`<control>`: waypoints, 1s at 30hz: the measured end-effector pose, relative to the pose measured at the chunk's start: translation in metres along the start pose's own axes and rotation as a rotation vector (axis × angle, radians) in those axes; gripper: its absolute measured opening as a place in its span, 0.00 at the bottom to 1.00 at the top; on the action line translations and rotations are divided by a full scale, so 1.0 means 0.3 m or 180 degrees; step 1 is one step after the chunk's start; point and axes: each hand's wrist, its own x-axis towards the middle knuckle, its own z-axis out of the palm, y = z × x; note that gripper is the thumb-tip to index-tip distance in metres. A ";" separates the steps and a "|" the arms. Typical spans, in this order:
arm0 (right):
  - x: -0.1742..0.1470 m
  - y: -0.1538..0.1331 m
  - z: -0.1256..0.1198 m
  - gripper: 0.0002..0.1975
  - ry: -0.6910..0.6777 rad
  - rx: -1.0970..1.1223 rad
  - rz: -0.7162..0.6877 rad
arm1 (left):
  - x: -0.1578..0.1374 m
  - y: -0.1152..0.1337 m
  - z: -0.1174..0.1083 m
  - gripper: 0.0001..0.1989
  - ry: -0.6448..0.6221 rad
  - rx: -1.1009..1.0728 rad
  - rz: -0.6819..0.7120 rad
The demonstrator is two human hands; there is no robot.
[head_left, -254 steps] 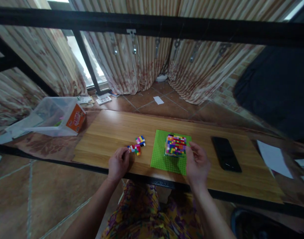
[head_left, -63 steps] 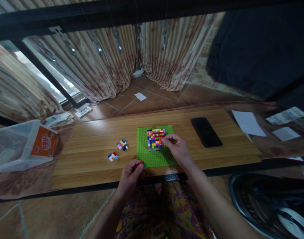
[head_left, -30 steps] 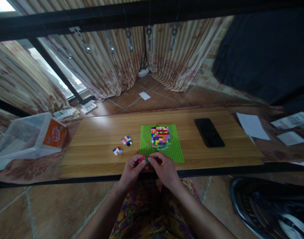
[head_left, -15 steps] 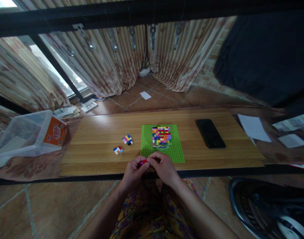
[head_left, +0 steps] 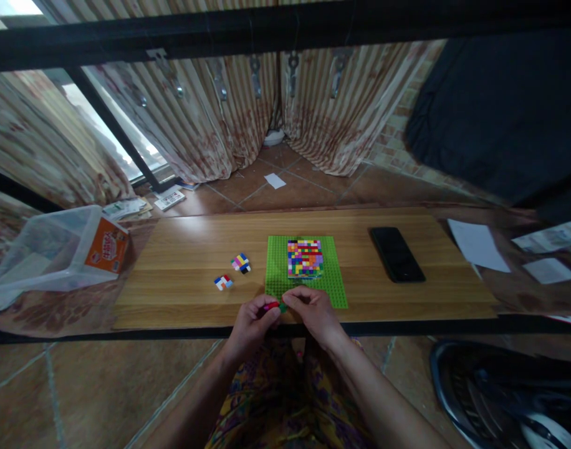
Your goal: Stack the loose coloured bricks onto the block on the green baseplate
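Observation:
My left hand (head_left: 254,321) is closed in a pinch on small toy building bricks (head_left: 270,306), red and pink, with a green piece at their right end. Close beside it, my right hand (head_left: 312,312) has thumb and forefinger pressed together at the green end; what lies between those fingertips is too small to make out. Both hands are over the front edge of a green baseplate (head_left: 335,287). A multicoloured block of bricks (head_left: 305,259) stands on that plate. Left of it lie two small brick clusters, one yellow, blue and pink (head_left: 241,262), one white, red and blue (head_left: 223,282).
The wooden board (head_left: 182,249) carries a black phone (head_left: 396,254) on the right. A clear plastic box (head_left: 56,249) with an orange label stands at the left. Papers (head_left: 478,244) lie at the right, and a dark bar runs across the top.
My right fingertips have drawn slightly right, away from the left ones, and a green piece now shows between the hands. The left hand keeps its grip on the bricks.

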 end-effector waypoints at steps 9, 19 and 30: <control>0.038 -0.042 -0.110 0.08 0.0741 -0.0641 -0.0855 | 0.004 -0.005 -0.002 0.10 0.0018 -0.0105 -0.0003; 0.075 -0.064 -0.107 0.09 0.0933 -0.1881 -0.1601 | 0.004 -0.005 0.000 0.10 -0.0021 -0.0250 -0.0069; 0.103 -0.074 -0.084 0.09 0.0993 -0.2567 -0.1493 | 0.005 -0.002 0.002 0.10 0.0005 -0.0333 -0.0110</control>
